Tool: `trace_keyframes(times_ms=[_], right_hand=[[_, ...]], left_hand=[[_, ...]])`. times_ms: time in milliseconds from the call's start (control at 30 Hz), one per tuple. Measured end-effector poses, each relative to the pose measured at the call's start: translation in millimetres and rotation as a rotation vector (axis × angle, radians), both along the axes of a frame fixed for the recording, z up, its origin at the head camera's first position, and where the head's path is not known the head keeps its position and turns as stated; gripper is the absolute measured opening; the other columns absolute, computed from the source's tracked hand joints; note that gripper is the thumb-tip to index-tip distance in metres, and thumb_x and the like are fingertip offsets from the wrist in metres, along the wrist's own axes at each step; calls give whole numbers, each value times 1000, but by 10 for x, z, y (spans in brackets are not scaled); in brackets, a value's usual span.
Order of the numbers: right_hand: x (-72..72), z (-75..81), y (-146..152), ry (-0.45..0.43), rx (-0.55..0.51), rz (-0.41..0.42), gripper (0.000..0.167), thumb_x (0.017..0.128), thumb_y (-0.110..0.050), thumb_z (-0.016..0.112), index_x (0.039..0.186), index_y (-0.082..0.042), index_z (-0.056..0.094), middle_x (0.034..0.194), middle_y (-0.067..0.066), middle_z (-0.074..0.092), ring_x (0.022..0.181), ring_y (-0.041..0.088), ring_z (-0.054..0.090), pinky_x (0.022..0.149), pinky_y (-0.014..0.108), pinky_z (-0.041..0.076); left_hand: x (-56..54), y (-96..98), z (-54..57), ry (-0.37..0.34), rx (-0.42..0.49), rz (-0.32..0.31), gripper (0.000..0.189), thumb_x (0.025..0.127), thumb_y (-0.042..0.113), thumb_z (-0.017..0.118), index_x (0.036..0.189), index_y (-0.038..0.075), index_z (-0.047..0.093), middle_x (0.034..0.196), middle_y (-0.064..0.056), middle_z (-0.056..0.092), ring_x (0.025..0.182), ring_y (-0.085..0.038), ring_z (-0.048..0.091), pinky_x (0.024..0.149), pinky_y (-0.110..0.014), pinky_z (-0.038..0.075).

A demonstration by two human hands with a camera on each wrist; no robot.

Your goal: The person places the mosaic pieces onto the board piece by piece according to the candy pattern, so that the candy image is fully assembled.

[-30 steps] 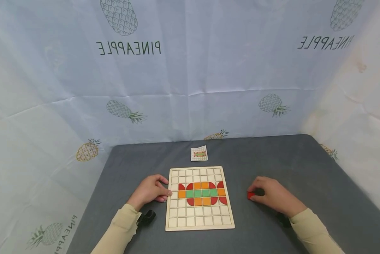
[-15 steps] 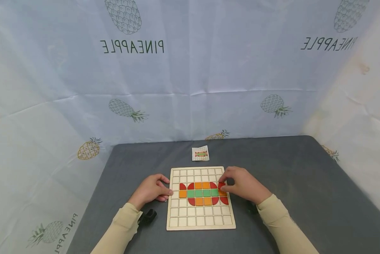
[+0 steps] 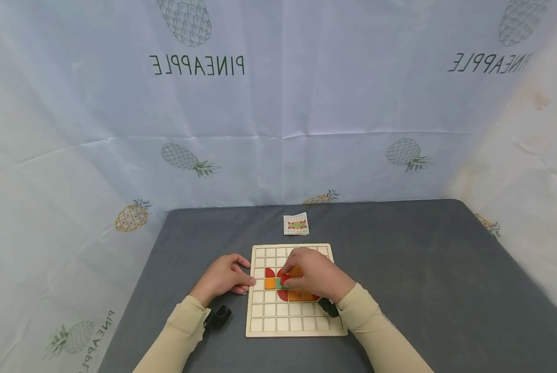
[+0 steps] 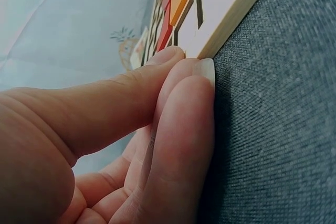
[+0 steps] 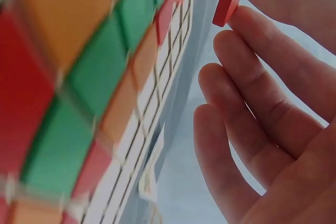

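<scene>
A pale wooden grid board lies on the table, with red, orange and green tiles set in its middle rows. At the board's left edge, my left hand pinches the rim: the left wrist view shows the thumb on top and a fingertip against the side. Over the coloured rows, my right hand pinches a small red tile between thumb and index finger, its other fingers spread apart. That hand covers much of the pattern's right part in the head view.
Behind the board lies a small pattern card printed with a similar coloured design. The dark grey table reaches to a pineapple-printed cloth hung at the back and sides. A black wrist device sits under the left wrist.
With the red tile in its fingers, my right hand has moved left from the table beside the board to over the coloured rows. My left hand stays at the board's left edge.
</scene>
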State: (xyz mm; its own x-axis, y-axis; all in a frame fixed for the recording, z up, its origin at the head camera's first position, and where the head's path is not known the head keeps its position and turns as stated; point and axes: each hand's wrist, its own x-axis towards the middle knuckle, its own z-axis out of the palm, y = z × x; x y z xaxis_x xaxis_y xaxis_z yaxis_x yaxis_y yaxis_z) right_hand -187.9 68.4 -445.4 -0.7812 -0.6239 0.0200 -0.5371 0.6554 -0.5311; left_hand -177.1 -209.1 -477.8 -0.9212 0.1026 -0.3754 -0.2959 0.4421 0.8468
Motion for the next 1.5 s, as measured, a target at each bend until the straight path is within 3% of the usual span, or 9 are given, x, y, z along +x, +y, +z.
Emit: trace_keyframes(times_ms=[200,500,967,1500], right_hand=[[101,-57,-187,59,42,81,13,92,-28,89,101,-20,85,97,-9,71,91,7,63,84,25,60],[213,-77,-298,158,85,100,13,90,-26,91,99,-20,83,95,-8,68,88,6,59,78,21,58],[272,-85,-327,154,124,108,12,91,-26,90,100,-20,84,95,-10,69,94,8,64,80,22,60],[255,-104,-302,168,117,86,8,92,-24,88,96,-20,83,92,-9,69,87,7,61,77,23,59]], left_hand=[[-1,25,8,-5,5,-10,45,84,15,94,119,3,67,87,-12,73,65,-16,74,64,-33,68],[19,28,29,-3,5,-6,44,85,12,93,118,2,67,86,-12,73,64,-15,74,62,-32,67],[26,90,33,-15,-1,-1,43,85,11,93,118,3,67,85,-13,73,63,-16,73,63,-33,68],[15,129,40,-15,10,-12,43,85,11,93,118,3,67,87,-12,73,64,-16,74,63,-33,68]])
